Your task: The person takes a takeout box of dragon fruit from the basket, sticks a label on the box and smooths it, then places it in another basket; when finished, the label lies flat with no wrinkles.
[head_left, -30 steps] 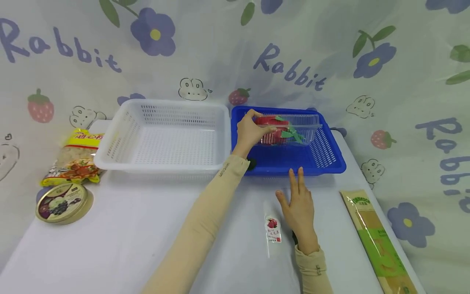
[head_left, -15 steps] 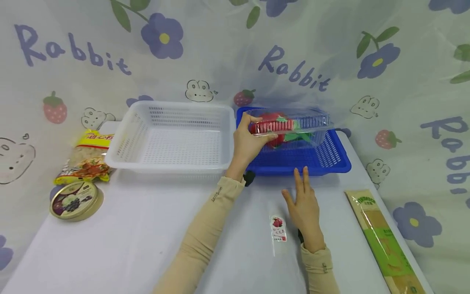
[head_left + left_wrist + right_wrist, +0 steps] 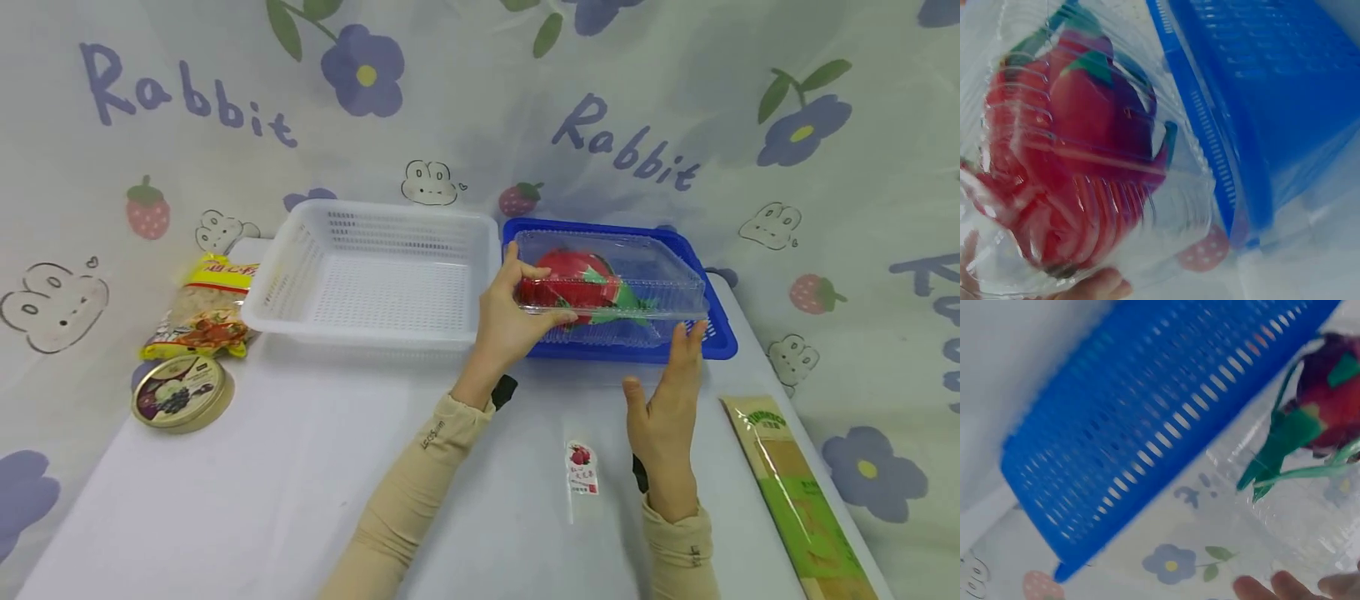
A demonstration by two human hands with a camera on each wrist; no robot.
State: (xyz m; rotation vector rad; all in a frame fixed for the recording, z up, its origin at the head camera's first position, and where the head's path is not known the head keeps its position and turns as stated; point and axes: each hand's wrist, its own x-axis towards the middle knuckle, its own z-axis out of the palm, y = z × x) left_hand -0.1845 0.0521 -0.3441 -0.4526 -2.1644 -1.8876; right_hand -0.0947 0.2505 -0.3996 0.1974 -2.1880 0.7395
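Observation:
My left hand grips the left end of a clear plastic box, thumb on its near side. Inside the box lies a red dragon fruit with green leaf tips, which also fills much of the left wrist view. The box hangs over the blue basket, slightly tilted. My right hand is raised with its fingers straight, fingertips by the box's right near corner; whether they touch it I cannot tell. In the right wrist view only some fingertips show below the box.
Left of the blue basket stands a white basket. A yellow pasta bag and a round gold tin sit at the left. A dragon fruit label lies in front, and a long green-and-tan packet at the right.
My left hand has brought the box up and then nearer to me, over the blue basket's front rim. The right hand has risen toward the box's right end. The head view has shifted left.

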